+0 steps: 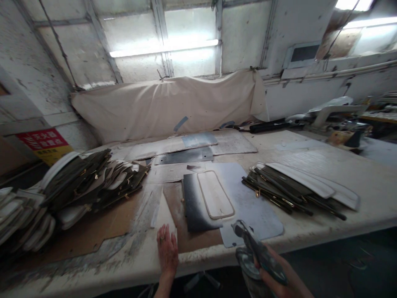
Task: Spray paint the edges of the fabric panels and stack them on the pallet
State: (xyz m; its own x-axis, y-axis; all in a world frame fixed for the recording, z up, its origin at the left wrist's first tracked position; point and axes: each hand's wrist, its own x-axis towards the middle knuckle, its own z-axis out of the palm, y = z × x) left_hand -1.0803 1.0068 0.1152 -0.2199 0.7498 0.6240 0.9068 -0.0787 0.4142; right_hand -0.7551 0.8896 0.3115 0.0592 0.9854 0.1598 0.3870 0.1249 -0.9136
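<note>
My left hand [168, 250] rests on the table's front edge, its fingers stretched out and nothing held. A spray gun [260, 254] with a cup below it is gripped in my right hand [274, 269]; its nozzle points up and left over the table edge. Beyond the nozzle lies a pale panel with rounded corners [215, 194] and a tan border. It lies over a black board with a whitish sprayed haze [194, 217] and a light blue-grey sheet [257, 207]. Brown board [197, 241] shows under them.
At left are piles of dark, zippered fabric pieces [93, 178] and white-edged pieces [21, 219]. Another such stack [297, 186] lies right. Flat boards [186, 155] lie behind, before a draped cloth [173, 107]. A sewing machine [335, 114] stands far right.
</note>
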